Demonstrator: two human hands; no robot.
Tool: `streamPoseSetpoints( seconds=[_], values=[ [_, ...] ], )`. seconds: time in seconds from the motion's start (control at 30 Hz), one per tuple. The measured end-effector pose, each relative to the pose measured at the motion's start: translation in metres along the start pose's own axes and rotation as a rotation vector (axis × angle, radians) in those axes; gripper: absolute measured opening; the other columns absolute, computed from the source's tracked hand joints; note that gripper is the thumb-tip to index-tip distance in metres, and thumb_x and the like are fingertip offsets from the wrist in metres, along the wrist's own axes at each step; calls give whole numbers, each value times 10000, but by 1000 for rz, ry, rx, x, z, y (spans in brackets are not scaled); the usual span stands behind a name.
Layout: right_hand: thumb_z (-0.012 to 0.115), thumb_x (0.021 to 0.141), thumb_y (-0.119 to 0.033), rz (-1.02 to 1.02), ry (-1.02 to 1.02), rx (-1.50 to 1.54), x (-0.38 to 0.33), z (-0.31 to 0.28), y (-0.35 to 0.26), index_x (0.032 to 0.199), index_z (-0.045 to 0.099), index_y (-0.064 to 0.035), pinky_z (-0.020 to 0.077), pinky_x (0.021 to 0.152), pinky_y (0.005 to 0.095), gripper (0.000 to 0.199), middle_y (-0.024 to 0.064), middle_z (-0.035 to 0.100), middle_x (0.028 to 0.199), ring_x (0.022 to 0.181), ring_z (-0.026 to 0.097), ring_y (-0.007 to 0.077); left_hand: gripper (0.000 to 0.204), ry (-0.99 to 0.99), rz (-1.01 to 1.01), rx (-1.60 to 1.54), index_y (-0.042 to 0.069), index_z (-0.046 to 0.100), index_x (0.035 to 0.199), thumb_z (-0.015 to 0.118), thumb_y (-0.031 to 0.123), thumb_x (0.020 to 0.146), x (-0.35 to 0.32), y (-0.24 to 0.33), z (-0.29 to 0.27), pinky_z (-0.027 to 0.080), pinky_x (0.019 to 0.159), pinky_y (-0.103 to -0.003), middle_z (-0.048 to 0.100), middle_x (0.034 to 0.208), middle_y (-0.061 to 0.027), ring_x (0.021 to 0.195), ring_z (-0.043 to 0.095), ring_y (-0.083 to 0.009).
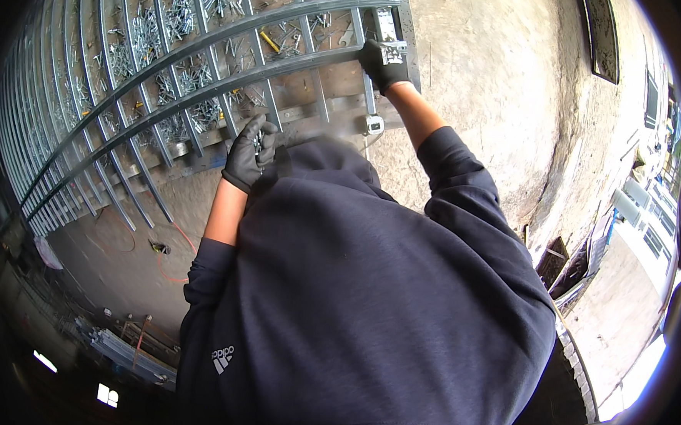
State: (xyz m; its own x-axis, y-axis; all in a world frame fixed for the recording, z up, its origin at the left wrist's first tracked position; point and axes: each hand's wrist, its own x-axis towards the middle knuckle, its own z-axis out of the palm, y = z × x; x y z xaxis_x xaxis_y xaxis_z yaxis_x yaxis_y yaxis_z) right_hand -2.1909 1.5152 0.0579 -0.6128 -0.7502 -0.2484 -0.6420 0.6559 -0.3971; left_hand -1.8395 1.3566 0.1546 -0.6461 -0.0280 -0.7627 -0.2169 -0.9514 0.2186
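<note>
Two long grey metal rails run side by side across a row of thinner metal bars (106, 46), forming a frame. My right hand (380, 67), in a black glove, is closed around the right end of the nearer rail (310, 62); its fingertips are partly hidden. The farther rail (289, 11) lies just beyond it. Near the frame's front edge my left hand (245, 160), also gloved in black, is curled around several small shiny bolts. Beneath the bars, loose bolts (145, 37) are scattered in heaps on the work surface.
A yellow-handled tool (269, 41) and a wrench (346, 36) lie among the bolts. A square-ended metal post (373, 124) sticks out at the right. An orange cord (175, 278) crosses the floor at left. Metal stock (129, 351) is stacked behind it.
</note>
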Motion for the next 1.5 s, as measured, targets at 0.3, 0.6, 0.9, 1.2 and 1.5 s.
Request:
streamPoseSetpoints(
  seconds=[0.3,0.6,0.9,1.2,1.5],
  values=[
    [483,934,-147,-289,-207,-353,8,-22,-16,944,668,-37,556,814,511,216,254,712,959,914,708,412,370,97,46,29,85,646,948,609,450,997,12,-6,-12,264,361,-232,543,608,7,383,392,-90],
    [511,1014,-484,45,-405,-173,1,-25,-27,1379,547,-90,409,1091,442,538,178,572,1402,1297,526,377,596,227,164,214,57,662,978,518,636,982,12,-4,17,273,375,-227,551,620,-7,409,413,-86],
    [669,987,-197,-291,-443,827,-93,16,-165,1231,655,-15,523,926,328,304,133,708,1133,1062,664,204,514,246,269,252,138,686,1037,463,600,1022,20,-12,36,255,377,-205,622,714,22,466,440,-48],
    [591,1048,-263,133,-287,1444,-112,9,-162,1081,643,-4,518,842,289,265,33,680,961,897,611,101,365,26,-22,357,73,644,1013,519,413,1055,13,-4,25,243,375,-215,514,600,19,412,361,-56],
    [615,1028,-358,264,-282,1563,-107,-3,-148,1069,651,-7,548,816,269,356,69,711,1001,916,676,130,348,-113,-28,200,72,635,1018,519,397,1065,48,-24,35,262,377,-229,511,581,0,404,367,-73]
  ],
)
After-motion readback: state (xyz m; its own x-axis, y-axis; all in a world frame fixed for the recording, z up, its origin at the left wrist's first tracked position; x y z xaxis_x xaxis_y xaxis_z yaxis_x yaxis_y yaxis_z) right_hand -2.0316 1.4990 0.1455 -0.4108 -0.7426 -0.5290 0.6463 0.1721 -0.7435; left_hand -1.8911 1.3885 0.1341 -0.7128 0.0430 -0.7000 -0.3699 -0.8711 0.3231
